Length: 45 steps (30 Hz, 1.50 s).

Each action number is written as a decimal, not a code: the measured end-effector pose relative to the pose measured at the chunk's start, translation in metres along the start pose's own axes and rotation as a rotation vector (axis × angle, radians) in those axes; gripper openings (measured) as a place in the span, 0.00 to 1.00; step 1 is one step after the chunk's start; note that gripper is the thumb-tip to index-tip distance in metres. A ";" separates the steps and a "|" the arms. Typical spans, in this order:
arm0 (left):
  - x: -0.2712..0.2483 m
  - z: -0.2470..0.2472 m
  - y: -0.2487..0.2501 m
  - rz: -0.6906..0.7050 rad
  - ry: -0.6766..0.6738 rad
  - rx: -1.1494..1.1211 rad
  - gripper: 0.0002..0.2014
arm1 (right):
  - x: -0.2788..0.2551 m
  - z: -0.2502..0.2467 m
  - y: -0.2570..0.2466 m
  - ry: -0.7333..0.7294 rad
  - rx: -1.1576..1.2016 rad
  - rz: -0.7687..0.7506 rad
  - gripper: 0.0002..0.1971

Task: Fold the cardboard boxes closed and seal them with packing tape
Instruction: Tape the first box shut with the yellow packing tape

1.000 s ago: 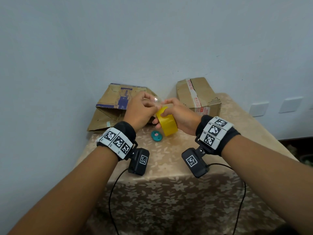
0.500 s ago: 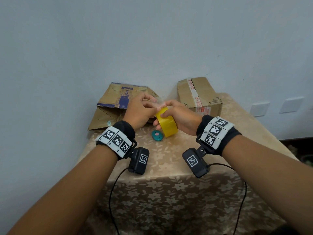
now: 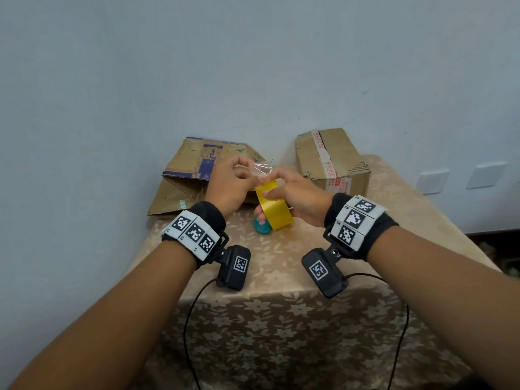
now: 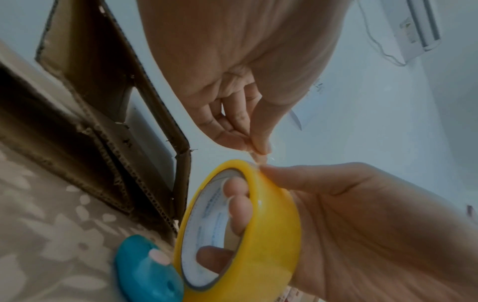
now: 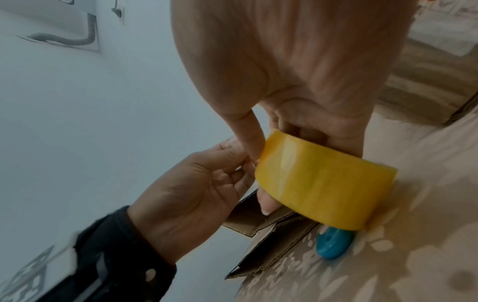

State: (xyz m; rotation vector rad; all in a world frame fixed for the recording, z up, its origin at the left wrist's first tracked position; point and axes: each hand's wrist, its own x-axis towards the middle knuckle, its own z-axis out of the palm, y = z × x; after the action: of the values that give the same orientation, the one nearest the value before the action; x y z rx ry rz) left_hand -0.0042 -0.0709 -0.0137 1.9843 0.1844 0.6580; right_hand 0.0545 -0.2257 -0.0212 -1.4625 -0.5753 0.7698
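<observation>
At the centre of the head view the right hand [image 3: 295, 197] grips the tape roll [image 3: 274, 206], a yellow ring held on edge above the surface [image 3: 281, 266]: the thumb lies along the roll's outer face and several fingers [image 4: 239, 204] curl through its core, as the left wrist view shows. Just above the roll, the left hand [image 3: 226, 187] pinches the clear free end [image 3: 260, 171] of the tape between thumb and fingertips, the other fingers curled in; the short lifted strip runs from that pinch down to the top of the roll. A small teal disc [image 3: 261, 225] lies on the flower-patterned cloth right under the roll. Behind the hands, in the middle left of the frame, an open box [image 3: 191, 175] with blue print stands against the wall, its flaps splayed outward. To the right of centre a second box [image 3: 332, 160] sits closed, a strip of printed tape across its top, well apart from the first.
</observation>
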 end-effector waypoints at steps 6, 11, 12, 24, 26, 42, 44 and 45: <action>0.001 0.001 0.009 0.051 0.012 -0.052 0.09 | 0.002 -0.007 0.002 0.035 0.007 -0.029 0.13; 0.009 -0.002 0.008 0.000 0.077 -0.059 0.11 | 0.004 -0.006 0.006 0.022 0.018 -0.073 0.06; 0.010 -0.002 0.008 0.024 0.083 -0.023 0.13 | 0.005 -0.006 0.006 0.021 0.027 -0.077 0.06; 0.007 0.000 0.007 0.108 0.203 0.110 0.15 | 0.005 -0.001 0.000 -0.010 0.123 -0.068 0.05; 0.007 0.000 0.009 0.099 0.217 0.105 0.15 | 0.003 0.000 -0.003 -0.023 0.139 -0.071 0.04; 0.020 -0.018 0.010 -0.087 0.152 -0.101 0.13 | 0.006 -0.009 0.001 0.054 0.071 -0.089 0.07; 0.018 -0.018 0.012 -0.101 0.122 -0.135 0.08 | 0.008 -0.009 0.002 0.059 0.069 -0.098 0.07; 0.018 -0.017 0.012 -0.114 0.104 -0.157 0.04 | 0.008 -0.008 0.003 0.067 0.068 -0.103 0.06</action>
State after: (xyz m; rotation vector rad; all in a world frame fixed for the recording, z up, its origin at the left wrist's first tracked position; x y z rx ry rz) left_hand 0.0002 -0.0562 0.0094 1.7769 0.2977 0.6813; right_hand 0.0657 -0.2254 -0.0254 -1.3799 -0.5636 0.6513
